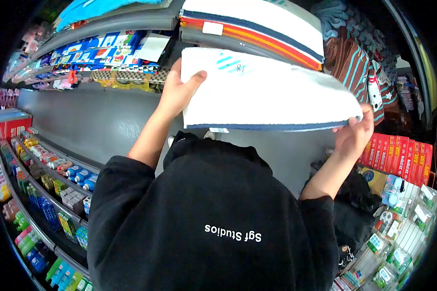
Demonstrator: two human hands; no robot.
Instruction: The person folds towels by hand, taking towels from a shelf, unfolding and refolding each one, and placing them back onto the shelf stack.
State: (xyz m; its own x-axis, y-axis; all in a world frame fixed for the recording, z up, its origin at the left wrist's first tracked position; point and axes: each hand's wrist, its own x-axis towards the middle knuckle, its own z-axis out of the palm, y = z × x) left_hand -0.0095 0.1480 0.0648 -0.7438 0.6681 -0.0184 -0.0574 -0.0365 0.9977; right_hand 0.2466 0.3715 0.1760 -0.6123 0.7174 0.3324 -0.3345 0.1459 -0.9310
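Observation:
A folded white towel (262, 97) with a dark blue edge and light blue stripes hangs between my two hands, in front of the shelf. My left hand (182, 89) grips its left end, thumb on top and fingers behind. At the towel's lower right corner, my right hand (357, 128) pinches the edge between thumb and fingers. Just beyond lies a stack of folded towels (257, 29), white on top with orange, red and navy edges below. A white tag (212, 28) shows at the front of that stack.
Brown striped textiles (349, 63) hang at the upper right, above red packages (395, 155). Blue patterned packs (102, 51) fill the upper left shelf. Shelves of bottles and boxes (48, 194) curve along the left. Small packs hang on a white rack (408, 233) at the lower right.

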